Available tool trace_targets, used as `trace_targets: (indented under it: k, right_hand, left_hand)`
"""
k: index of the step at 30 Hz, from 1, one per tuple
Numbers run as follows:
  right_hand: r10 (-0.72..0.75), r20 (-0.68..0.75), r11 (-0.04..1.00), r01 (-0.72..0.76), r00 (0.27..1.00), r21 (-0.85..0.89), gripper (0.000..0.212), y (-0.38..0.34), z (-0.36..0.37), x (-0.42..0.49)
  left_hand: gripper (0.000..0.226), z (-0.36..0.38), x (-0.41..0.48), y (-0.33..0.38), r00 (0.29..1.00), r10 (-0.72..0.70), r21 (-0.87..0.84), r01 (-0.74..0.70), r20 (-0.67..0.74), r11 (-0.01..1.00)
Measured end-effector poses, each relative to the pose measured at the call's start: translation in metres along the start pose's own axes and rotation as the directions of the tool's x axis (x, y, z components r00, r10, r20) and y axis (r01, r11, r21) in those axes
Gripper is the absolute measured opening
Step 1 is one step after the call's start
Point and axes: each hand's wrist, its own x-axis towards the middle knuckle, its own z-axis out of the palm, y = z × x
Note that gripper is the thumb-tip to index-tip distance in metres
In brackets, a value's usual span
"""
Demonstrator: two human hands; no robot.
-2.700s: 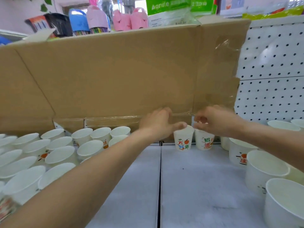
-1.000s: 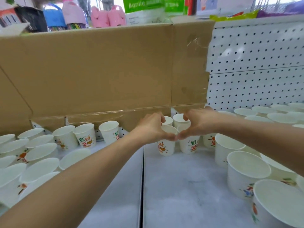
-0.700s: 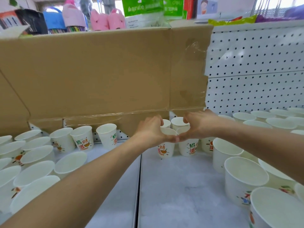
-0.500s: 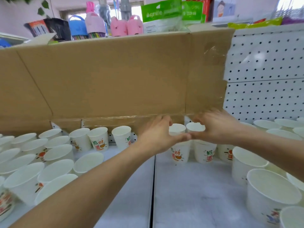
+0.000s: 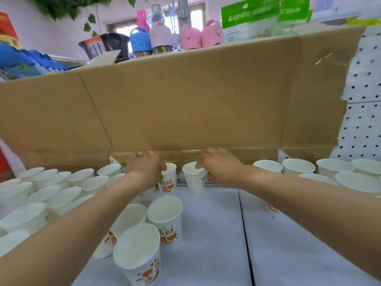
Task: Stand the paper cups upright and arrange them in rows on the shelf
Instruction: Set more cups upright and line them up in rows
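nearest, three paper cups [image 5: 144,242] upright but loosely bunched on the shelf [image 5: 216,234]. farther back, left hand [image 5: 144,172] curled round a printed cup [image 5: 168,180], right hand [image 5: 218,168] pinching the rim of a second cup [image 5: 193,181], by the cardboard [image 5: 185,104]. probably about midway: centre rows unfilled.

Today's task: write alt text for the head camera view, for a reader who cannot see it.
The left hand grips one upright paper cup and the right hand pinches the rim of the next cup, at the back of a white shelf against a cardboard sheet. More white cups stand around them.
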Motion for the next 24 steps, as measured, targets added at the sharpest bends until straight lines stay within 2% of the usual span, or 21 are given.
trace_targets:
  k: [3, 5, 8, 13, 17, 21, 24]
  right_hand:
    - [0.010, -0.037, 1.000, -0.011, 0.999, -0.024, 0.017, -0.005, 0.008, 0.011]
    - [0.017, -0.056, 1.000, -0.018, 0.998, -0.005, 0.013, -0.006, 0.005, 0.008]
    - [0.046, -0.092, 0.995, -0.037, 0.995, 0.096, 0.013, -0.002, -0.020, -0.015]
    - [0.077, -0.161, 0.981, -0.046, 0.984, 0.186, 0.013, 0.034, -0.075, -0.095]
    - [0.137, -0.066, 0.976, -0.124, 0.988, 0.180, 0.007, 0.056, -0.097, -0.167]
    - [0.160, 0.007, 0.977, -0.159, 0.987, 0.144, 0.005, 0.058, -0.103, -0.218]
    - [0.135, -0.037, 0.985, -0.131, 0.990, 0.109, 0.009, 0.061, -0.103, -0.233]
  left_hand:
    - [0.014, 0.003, 0.002, 0.001, 0.997, 0.058, 0.062, -0.055, -0.049, 0.997]
    - [0.011, -0.002, 0.001, 0.004, 0.993, 0.088, 0.031, -0.086, -0.076, 0.996]
    - [0.015, -0.017, -0.011, 0.014, 0.990, 0.092, -0.131, -0.106, -0.107, 0.986]
    - [0.011, -0.058, -0.059, 0.055, 0.950, 0.128, -0.367, -0.232, -0.285, 0.901]
    - [0.005, -0.074, -0.091, 0.107, 0.935, 0.217, -0.482, -0.333, -0.281, 0.810]
    - [0.006, -0.068, -0.111, 0.155, 0.901, 0.356, -0.452, -0.433, -0.248, 0.780]
    - [0.008, -0.064, -0.116, 0.173, 0.881, 0.385, -0.398, -0.469, -0.275, 0.789]
